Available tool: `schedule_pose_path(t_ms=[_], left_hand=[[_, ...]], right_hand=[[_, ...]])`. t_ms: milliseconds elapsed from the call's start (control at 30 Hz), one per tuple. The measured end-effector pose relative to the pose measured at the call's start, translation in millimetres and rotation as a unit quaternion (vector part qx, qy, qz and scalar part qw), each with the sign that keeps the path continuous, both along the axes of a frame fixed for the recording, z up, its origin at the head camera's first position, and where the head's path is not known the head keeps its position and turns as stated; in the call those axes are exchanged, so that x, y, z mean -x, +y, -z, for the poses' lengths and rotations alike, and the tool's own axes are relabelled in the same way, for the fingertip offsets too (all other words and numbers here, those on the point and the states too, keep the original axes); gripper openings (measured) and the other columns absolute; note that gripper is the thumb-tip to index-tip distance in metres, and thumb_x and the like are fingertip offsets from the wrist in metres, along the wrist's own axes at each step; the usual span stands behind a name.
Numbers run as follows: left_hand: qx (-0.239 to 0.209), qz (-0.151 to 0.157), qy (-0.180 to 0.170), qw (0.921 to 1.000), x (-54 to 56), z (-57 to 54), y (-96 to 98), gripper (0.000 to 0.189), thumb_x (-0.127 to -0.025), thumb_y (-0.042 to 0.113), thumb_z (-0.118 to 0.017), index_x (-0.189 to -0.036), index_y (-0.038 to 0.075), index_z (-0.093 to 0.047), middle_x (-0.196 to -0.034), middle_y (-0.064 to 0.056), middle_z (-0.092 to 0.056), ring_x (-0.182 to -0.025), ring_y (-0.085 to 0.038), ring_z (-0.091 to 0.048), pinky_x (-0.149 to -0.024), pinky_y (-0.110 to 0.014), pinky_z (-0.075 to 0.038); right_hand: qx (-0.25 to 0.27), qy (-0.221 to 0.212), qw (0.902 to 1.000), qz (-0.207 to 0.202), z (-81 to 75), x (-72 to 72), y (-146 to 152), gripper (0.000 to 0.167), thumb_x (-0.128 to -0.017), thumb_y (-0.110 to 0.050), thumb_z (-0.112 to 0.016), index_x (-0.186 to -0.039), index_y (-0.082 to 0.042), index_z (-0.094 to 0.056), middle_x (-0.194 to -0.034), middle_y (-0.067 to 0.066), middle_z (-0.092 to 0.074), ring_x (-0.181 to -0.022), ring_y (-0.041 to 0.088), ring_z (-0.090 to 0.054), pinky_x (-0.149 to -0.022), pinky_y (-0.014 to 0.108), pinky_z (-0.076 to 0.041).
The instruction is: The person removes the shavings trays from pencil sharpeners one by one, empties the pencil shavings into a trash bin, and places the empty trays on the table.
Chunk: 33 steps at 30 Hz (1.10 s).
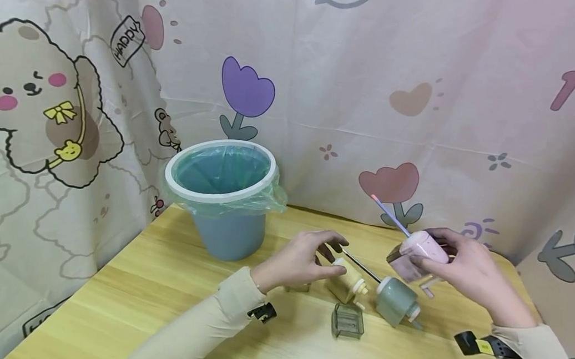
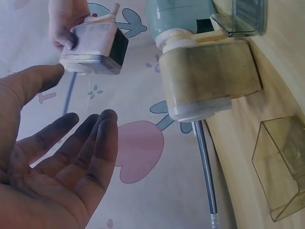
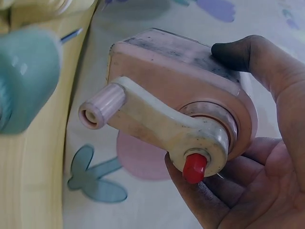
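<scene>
My right hand (image 1: 471,270) grips a pink crank pencil sharpener (image 3: 157,86) above the table's right side, thumb on one face and fingers beneath. A blue pencil (image 1: 390,215) with a pinkish end sticks out of it. In the right wrist view, its crank faces the camera, with a red stub at the hub. My left hand (image 2: 62,176) holds nothing; its fingers are spread and slightly bent beside a yellow sharpener (image 2: 209,76). Right of that lies a green sharpener (image 1: 397,301) with a dark pencil (image 1: 361,266) in it.
A smoky clear shavings drawer (image 1: 347,321) lies in front of the sharpeners. A yellowish clear drawer (image 2: 281,167) is partly hidden by my left hand in the head view. A blue bin (image 1: 228,234) with a green liner stands at the back left, before a printed curtain (image 1: 334,82).
</scene>
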State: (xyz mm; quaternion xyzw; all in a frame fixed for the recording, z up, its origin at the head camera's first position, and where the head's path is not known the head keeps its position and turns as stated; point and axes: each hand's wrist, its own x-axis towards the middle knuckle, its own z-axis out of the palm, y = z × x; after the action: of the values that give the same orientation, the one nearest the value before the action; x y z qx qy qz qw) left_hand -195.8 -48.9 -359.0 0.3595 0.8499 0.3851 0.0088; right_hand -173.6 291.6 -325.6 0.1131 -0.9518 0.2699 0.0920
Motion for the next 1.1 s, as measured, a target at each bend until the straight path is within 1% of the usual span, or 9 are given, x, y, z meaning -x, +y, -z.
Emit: schedule_pose_path(t_ms=[233,367,433,567,700,800,900,1000,1100], left_hand=[[-0.005,0.009,0.001,0.9999,0.6,-3.5,2.1,0.050,-0.096,0.031,-0.083,-0.139,0.012,-0.065,-0.130,-0.003,-0.076,-0.106,-0.008,-0.074,-0.084,-0.020,-0.064],[-0.019,0.018,-0.011,0.9996,1.0,-4.2,4.2,0.051,-0.096,0.031,-0.082,-0.140,0.012,-0.065,-0.129,-0.004,-0.076,-0.103,-0.005,-0.074,-0.084,-0.017,-0.064],[-0.026,0.021,-0.019,0.9993,0.7,-5.0,5.0,0.052,-0.096,0.032,-0.083,-0.141,0.012,-0.064,-0.130,-0.005,-0.075,-0.103,-0.003,-0.073,-0.085,-0.020,-0.065],[-0.038,0.021,-0.031,0.9986,-1.1,-7.2,6.2,0.056,-0.095,0.033,-0.084,-0.143,0.013,-0.064,-0.133,-0.006,-0.074,-0.103,-0.002,-0.073,-0.086,-0.022,-0.065],[-0.043,0.025,-0.040,0.9979,-2.6,-9.6,6.4,0.058,-0.093,0.033,-0.085,-0.144,0.014,-0.063,-0.136,-0.007,-0.073,-0.106,-0.004,-0.072,-0.086,-0.021,-0.065],[-0.050,0.031,-0.043,0.9974,-3.1,-11.1,6.2,0.061,-0.091,0.031,-0.087,-0.144,0.013,-0.063,-0.137,-0.008,-0.072,-0.108,-0.006,-0.072,-0.087,-0.026,-0.067],[-0.058,0.037,-0.044,0.9967,-3.0,-11.7,6.5,0.061,-0.090,0.029,-0.088,-0.144,0.013,-0.064,-0.137,-0.006,-0.073,-0.108,-0.006,-0.071,-0.087,-0.029,-0.067],[-0.063,0.043,-0.044,0.9961,-2.6,-12.2,6.8,0.058,-0.091,0.029,-0.088,-0.142,0.014,-0.065,-0.134,-0.004,-0.074,-0.108,-0.006,-0.072,-0.085,-0.027,-0.067],[-0.067,0.046,-0.047,0.9956,-2.4,-12.5,6.7,0.055,-0.091,0.027,-0.087,-0.140,0.015,-0.066,-0.130,-0.003,-0.075,-0.108,-0.009,-0.073,-0.085,-0.028,-0.068]], right_hand=[[0.017,0.004,0.9996,-0.020,-11.2,-10.6,-21,0.067,-0.087,-0.041,-0.089,-0.141,-0.009,-0.065,-0.110,0.012,-0.079,-0.086,0.012,-0.068,-0.060,0.024,-0.052],[0.023,0.001,0.9993,-0.029,-15.2,-14.6,-32,0.069,-0.086,-0.040,-0.089,-0.141,-0.008,-0.065,-0.111,0.011,-0.079,-0.089,0.014,-0.068,-0.061,0.023,-0.052],[0.025,0.001,0.9991,-0.034,-16.8,-16.0,-37,0.069,-0.085,-0.039,-0.089,-0.141,-0.007,-0.065,-0.111,0.011,-0.079,-0.092,0.016,-0.069,-0.062,0.023,-0.052],[0.032,0.006,0.9982,-0.049,-20.8,-19.6,-45,0.063,-0.085,-0.039,-0.090,-0.137,-0.010,-0.068,-0.107,0.007,-0.079,-0.091,0.016,-0.070,-0.063,0.024,-0.054],[0.039,0.012,0.9971,-0.065,-22.8,-22.1,-52,0.061,-0.085,-0.038,-0.090,-0.135,-0.012,-0.069,-0.106,0.004,-0.079,-0.090,0.015,-0.071,-0.065,0.024,-0.056],[0.044,0.010,0.9963,-0.074,-23.4,-22.2,-57,0.064,-0.084,-0.038,-0.091,-0.138,-0.012,-0.068,-0.111,0.006,-0.078,-0.094,0.016,-0.071,-0.066,0.024,-0.057],[0.048,0.006,0.9953,-0.084,-24.3,-22.5,-61,0.067,-0.084,-0.038,-0.091,-0.140,-0.011,-0.067,-0.115,0.008,-0.078,-0.096,0.017,-0.072,-0.067,0.024,-0.058],[0.051,0.007,0.9944,-0.092,-24.6,-22.8,-64,0.068,-0.084,-0.037,-0.092,-0.141,-0.012,-0.066,-0.117,0.008,-0.077,-0.095,0.017,-0.072,-0.068,0.024,-0.058],[0.054,0.012,0.9935,-0.099,-24.6,-22.8,-66,0.067,-0.083,-0.036,-0.092,-0.141,-0.012,-0.067,-0.117,0.007,-0.078,-0.094,0.016,-0.072,-0.068,0.024,-0.058]])
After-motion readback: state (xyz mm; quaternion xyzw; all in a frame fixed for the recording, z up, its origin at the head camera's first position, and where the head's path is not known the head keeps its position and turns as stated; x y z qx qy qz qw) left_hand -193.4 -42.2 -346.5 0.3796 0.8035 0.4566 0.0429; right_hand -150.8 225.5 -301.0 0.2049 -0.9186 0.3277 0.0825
